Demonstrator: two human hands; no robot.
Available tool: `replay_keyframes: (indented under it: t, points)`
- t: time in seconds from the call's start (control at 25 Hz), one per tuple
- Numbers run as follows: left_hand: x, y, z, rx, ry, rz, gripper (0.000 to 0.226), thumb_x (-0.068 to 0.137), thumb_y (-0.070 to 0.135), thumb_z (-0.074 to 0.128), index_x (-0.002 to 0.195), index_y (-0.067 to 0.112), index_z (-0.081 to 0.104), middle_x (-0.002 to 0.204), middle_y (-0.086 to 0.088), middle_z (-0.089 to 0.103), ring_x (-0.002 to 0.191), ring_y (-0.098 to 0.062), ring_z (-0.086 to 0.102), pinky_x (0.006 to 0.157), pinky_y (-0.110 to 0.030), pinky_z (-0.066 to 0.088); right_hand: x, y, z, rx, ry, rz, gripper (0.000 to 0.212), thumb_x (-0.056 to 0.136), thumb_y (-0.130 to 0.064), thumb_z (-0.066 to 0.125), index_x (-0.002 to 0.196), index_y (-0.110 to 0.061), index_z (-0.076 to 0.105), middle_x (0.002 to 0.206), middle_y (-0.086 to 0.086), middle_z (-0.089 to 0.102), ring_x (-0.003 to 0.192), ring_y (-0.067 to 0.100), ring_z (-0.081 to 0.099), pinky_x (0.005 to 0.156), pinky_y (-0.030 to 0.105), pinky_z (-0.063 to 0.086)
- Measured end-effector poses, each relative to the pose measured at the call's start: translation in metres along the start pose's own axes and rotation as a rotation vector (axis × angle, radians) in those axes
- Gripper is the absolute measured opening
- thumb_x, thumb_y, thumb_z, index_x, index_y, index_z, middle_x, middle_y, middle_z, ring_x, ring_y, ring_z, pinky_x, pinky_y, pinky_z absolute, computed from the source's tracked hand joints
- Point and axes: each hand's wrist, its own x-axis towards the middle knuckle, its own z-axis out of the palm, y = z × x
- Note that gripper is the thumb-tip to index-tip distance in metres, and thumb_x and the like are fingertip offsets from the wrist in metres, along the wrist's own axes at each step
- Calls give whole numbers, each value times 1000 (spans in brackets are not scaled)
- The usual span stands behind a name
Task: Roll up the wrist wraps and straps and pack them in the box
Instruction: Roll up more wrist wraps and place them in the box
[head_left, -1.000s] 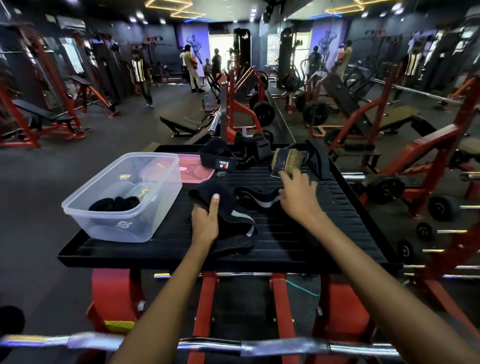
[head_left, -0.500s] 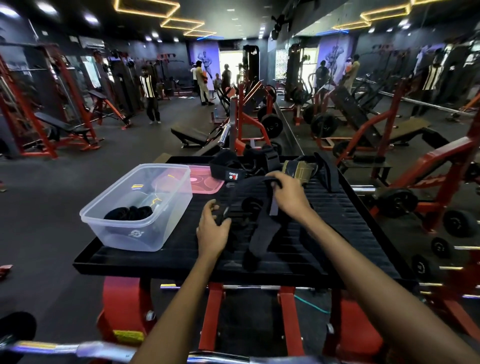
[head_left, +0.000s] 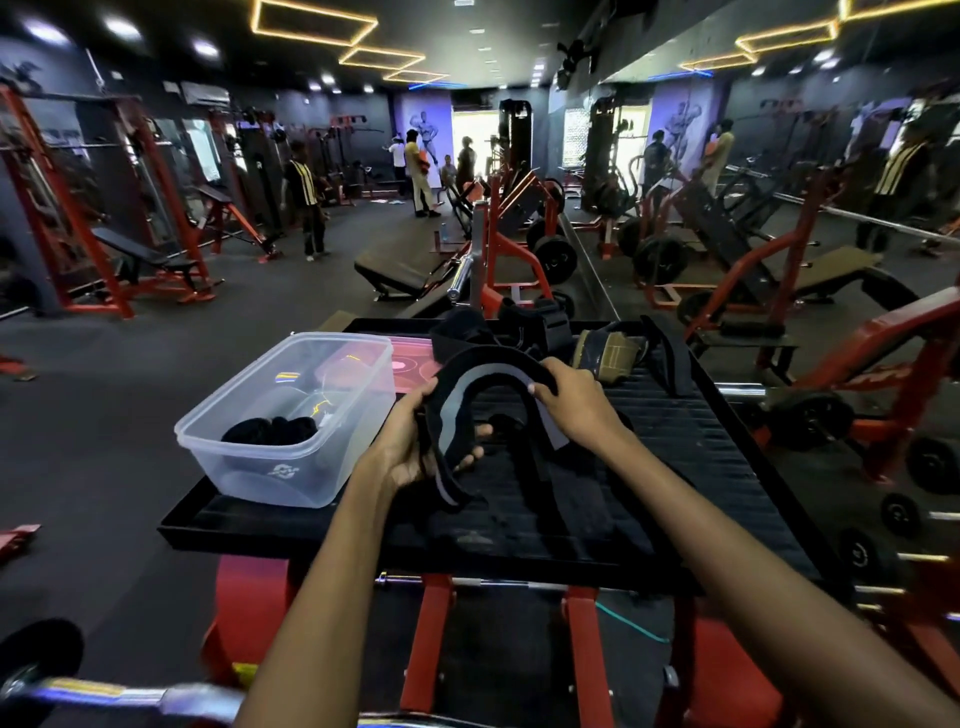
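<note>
A black strap with a grey inner face (head_left: 485, 376) arches above the black ribbed platform (head_left: 691, 467), held by both hands. My left hand (head_left: 415, 441) grips its lower end, where the strap hangs down past my palm. My right hand (head_left: 574, 402) pinches the other end higher up. A clear plastic box (head_left: 291, 421) stands at the platform's left with a black rolled wrap (head_left: 270, 431) inside. More black wraps (head_left: 498, 330) and an olive wrap (head_left: 608, 351) lie at the platform's far edge.
A pink lid (head_left: 410, 361) lies behind the box. A long black strap (head_left: 670, 356) lies at the far right of the platform. Red frame legs (head_left: 431, 639) stand under it and a chrome bar (head_left: 130, 693) crosses near me. Gym machines and people fill the room beyond.
Both hands have lifted the black strap off the platform and drawn it into an arch between them. My view has tilted up.
</note>
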Motion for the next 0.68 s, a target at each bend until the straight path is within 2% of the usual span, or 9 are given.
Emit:
replay_keyframes:
  t: [0.08,0.2,0.28,0.36,0.44,0.48,0.56,0.64,0.68]
  points:
    - [-1,1,-1,-109,41,33,50,87,50,47,81,12,78,91,-16,72,79,-32,66,65,-34,51,4,-2,1,15,-119,16,28,94,-26,55,115,-8,57,113,16,64,103,32,59,78,38,48]
    - [-2,-3,-2,-179,108,-15,58,87,53,41,75,8,75,76,-16,68,57,-25,62,54,-25,47,1,-7,2,-1,-262,35,32,92,-24,59,119,-8,57,120,13,61,111,29,57,79,29,40]
    - [-4,-6,-2,-256,155,-5,58,90,49,38,73,6,72,77,-15,67,54,-24,62,50,-24,49,-3,-13,6,-168,-251,2,45,90,-22,61,130,-9,47,129,16,53,115,33,54,86,34,43]
    - [-2,-8,-2,-295,203,-7,72,95,54,27,75,2,72,73,-16,69,60,-26,65,55,-30,53,-9,-23,13,-381,-152,-173,67,85,-12,63,143,-18,30,139,15,38,122,36,47,92,44,43]
    - [2,-8,0,-297,208,-55,88,90,68,14,105,-4,62,86,-21,68,81,-30,65,69,-38,51,-13,-32,20,-394,-135,-511,91,75,6,61,147,-31,21,151,7,21,136,29,32,97,45,36]
    - [4,-7,1,-287,203,-81,93,87,73,10,116,-3,56,99,-22,66,93,-32,64,71,-40,50,-14,-36,21,-376,-178,-651,94,71,10,59,146,-35,25,155,1,16,141,23,23,98,43,32]
    - [6,-5,-1,-269,189,-98,98,84,76,5,125,-1,50,108,-22,65,96,-33,67,67,-45,54,-13,-41,22,-300,-256,-786,73,75,5,60,136,-33,45,156,-5,20,143,13,20,99,39,26]
    - [6,-5,-8,-223,206,-79,96,83,75,1,125,5,51,100,-17,66,79,-29,70,50,-36,58,-6,-41,23,-160,-237,-788,42,80,-3,63,117,-22,61,147,-3,41,137,10,34,97,36,30]
    - [5,-7,-11,-168,215,-60,97,82,76,1,127,5,50,107,-17,63,85,-28,67,52,-34,58,-2,-41,23,-62,-188,-751,29,80,-4,64,106,-17,64,135,0,54,129,11,45,94,33,36]
